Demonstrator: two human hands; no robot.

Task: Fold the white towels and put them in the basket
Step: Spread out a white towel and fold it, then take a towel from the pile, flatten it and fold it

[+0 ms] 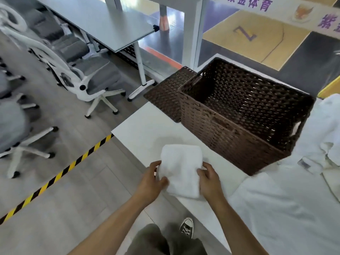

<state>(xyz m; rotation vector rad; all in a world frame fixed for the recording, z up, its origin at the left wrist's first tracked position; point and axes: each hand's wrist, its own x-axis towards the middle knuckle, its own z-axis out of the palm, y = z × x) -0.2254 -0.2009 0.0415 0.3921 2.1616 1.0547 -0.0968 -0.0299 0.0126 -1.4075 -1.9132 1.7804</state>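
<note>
Holds the towel [181,168] from both sides. Grips its left edge with the left hand [152,179], thumb over the top and fingers curled at the edge. Pinches its right edge with the right hand [209,181] in much the same way. Clamps the folded layers together like this, probably so the packet cannot spring open when carried.

Looks fully folded into a compact rectangle, so seems ready to go in. Lies at the near corner of the surface [143,129], near end at or just past the edge. Hard to tell whether resting there or just lifted.

Beyond and to the right, near but apart: the basket [239,126], open at the top, with no towel visible in the part of the inside in view. Calls for a lift over the near wall and a flat lowering, both hands on the sides to guard the fold.

Against the basket's left side: the lid [165,94], off and set aside, presumably to leave the opening free.

Touching the basket's right end: a pile [322,129] of loose white towels, evidently waiting for folding. In front of that, spread flat on the surface: a white cloth [276,208], perhaps laid out as next in line.

Off to the left, on the floor: striped tape [60,175] and chairs [95,78].
</note>
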